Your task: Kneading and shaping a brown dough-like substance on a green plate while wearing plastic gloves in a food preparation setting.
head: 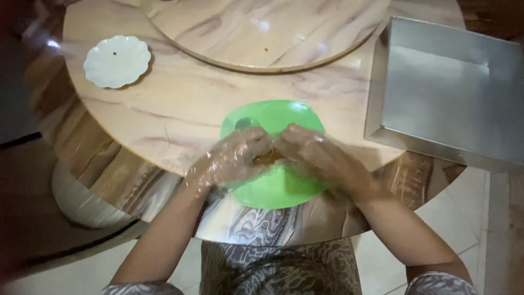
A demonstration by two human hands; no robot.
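Round marble-patterned surface (180, 104) is seen from above, pale tiled floor (464, 218) below it at right. A raised round turntable (267, 33) of the same pattern is set at the surface's middle, top of view. A large square metal tray (442, 93) is placed at the right, its near corner hanging past the surface edge. A green plate (284, 188) is laid at the near edge, partly over the rim, directly in front of the person. Over the plate both hands are brought together, each covered by a thin clear plastic glove: left hand (234, 158) and right hand (316, 153), fingertips meeting at the centre. A small brownish lump (268, 158) is pinched between them, possibly dough or food; motion blur prevents telling which. It is held just above the plate's middle. A small white scalloped dish (117, 61) is set well apart at the far left, a tiny dark speck on it.
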